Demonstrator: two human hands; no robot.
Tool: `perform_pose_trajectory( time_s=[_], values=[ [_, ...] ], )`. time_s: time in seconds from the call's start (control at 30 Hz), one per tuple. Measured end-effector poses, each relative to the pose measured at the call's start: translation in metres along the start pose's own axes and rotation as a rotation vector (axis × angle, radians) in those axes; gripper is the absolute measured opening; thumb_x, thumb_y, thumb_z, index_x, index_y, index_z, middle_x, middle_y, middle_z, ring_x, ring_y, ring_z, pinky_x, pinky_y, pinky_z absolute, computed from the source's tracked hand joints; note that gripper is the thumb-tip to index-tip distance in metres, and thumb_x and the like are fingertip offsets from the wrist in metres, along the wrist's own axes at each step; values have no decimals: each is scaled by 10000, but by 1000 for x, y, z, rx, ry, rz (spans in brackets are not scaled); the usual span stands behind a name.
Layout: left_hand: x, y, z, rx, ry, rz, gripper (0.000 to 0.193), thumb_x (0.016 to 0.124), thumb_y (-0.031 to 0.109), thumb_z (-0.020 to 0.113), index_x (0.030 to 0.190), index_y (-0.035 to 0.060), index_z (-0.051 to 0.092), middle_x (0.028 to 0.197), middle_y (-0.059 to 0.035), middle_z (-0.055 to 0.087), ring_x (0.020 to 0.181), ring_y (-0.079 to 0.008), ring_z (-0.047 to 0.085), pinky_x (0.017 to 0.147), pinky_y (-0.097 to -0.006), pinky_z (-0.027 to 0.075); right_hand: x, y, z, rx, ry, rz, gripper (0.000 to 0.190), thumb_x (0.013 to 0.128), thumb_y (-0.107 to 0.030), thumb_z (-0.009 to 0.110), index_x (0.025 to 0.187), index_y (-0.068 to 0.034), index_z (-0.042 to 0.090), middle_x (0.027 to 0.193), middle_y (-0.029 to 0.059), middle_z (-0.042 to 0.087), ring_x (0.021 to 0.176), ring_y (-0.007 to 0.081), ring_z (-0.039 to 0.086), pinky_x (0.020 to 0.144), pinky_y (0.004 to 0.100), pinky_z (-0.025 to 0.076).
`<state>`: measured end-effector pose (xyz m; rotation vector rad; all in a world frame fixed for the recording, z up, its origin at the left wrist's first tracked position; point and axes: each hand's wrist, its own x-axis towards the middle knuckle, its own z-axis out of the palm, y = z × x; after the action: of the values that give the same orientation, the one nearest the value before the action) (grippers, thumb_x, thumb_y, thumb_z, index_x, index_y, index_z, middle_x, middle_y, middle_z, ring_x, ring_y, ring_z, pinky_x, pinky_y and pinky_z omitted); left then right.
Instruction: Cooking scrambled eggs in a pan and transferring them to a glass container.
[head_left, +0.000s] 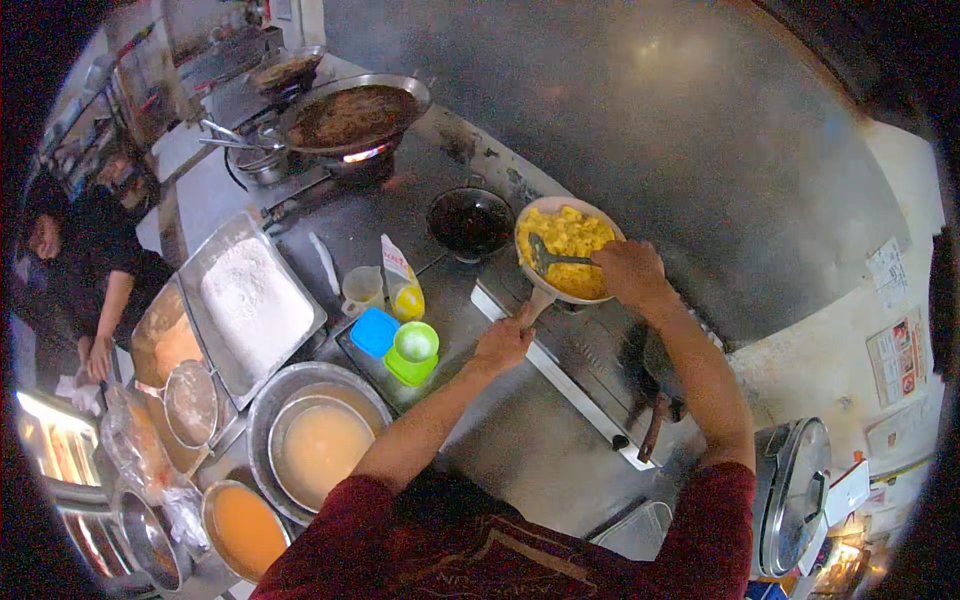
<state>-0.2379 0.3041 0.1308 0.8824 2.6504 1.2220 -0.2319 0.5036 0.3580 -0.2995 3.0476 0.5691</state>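
Note:
A light-coloured frying pan (527, 225) holds yellow food that looks like scrambled egg (576, 229). My left hand (506, 343) is closed around the pan's handle. In my right hand (634, 274), at the pan's right rim, is the handle of a dark slotted spatula (538, 253), whose head rests in the food. The pan is over a gas stove (555, 375) with a pale front edge. Just left of the pan sits a small black wok (470, 221) with dark contents.
A large wok (356, 116) of dark liquid sits over a flame. Left are a tray of white powder (251, 300), a basin of pale liquid (321, 442), a bowl of orange liquid (245, 529) and small tubs (375, 333). Another person (97, 247) stands far left. A lidded pot (799, 495) is lower right.

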Motion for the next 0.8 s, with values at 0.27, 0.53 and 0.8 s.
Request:
perform_pose_trajectory(
  time_s=[0.27, 0.53, 0.8],
  values=[
    [-4, 4, 6, 58, 21, 12, 578, 906, 286, 530, 1425, 85, 372, 947, -270, 648, 868, -440, 630, 773, -540, 521, 41, -35, 58, -68, 126, -202, 165, 764, -110, 614, 883, -40, 704, 837, 154, 682, 765, 295, 687, 656, 430, 557],
    [-2, 0, 16, 68, 25, -67, 538, 922, 300, 507, 1413, 117, 386, 915, -274, 640, 841, -451, 640, 786, -552, 517, 72, -26, 101, -14, 127, 93, 160, 774, -141, 615, 862, -50, 713, 826, 128, 689, 748, 285, 684, 630, 429, 547],
    [-1, 22, 1, 122, -102, -124, 523, 941, 293, 476, 1403, 66, 383, 880, -271, 657, 800, -442, 656, 749, -540, 534, -25, -2, 164, 252, 214, 364, 378, 802, -141, 573, 1157, -11, 570, 1007, 252, 638, 917, 343, 662, 708, 489, 548]
  ],
)
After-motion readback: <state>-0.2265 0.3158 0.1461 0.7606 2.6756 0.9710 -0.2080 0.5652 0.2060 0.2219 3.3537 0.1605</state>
